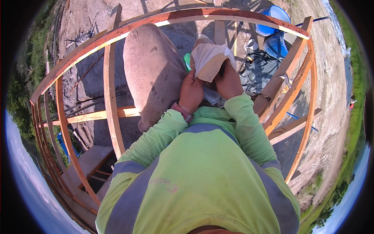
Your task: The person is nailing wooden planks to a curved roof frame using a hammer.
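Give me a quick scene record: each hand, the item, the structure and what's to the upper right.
Left hand: gripping the near-left edge of a cream-and-white soft piece
Right hand: at the piece's right side, fingers partly hidden
Item detail: material and contents unclear
Left wrist: pink band
Structure: wooden beams around the person
Upper right: blue containers, dark crumpled sheeting
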### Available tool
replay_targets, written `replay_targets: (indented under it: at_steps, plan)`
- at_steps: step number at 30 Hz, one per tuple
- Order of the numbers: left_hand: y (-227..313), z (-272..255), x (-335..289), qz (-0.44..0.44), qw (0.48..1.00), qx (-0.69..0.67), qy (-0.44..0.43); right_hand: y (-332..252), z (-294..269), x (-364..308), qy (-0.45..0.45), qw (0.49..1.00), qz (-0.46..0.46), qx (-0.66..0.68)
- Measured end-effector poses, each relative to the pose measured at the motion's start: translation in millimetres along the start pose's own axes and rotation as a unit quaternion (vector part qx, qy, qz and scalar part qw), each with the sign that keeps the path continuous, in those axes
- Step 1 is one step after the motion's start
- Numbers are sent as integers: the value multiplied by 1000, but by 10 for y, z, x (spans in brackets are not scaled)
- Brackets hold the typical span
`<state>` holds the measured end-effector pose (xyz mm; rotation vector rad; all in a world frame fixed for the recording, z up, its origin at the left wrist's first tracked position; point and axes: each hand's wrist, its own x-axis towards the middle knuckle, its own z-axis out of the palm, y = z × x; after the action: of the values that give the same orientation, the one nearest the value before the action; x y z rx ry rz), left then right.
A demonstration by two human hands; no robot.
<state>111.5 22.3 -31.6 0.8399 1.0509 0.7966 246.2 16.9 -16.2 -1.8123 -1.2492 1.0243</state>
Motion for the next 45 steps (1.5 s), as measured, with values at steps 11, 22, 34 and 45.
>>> replay_targets:
  at_steps: [11,22,34,45]
  plan:
    - [-30,12,-11,65,995,66,44,198,80,1,6,979,-121,-163]
    - [82,97,-34,44,993,96,55,414,-36,73,-26,995,-99,4]
    - [-23,27,17,116,988,93,33,-390,-597,-73,-130,810,317,476]
    - [36,-88,24,214,915,341,22,-235,-596,-352,-318,905,232,161]
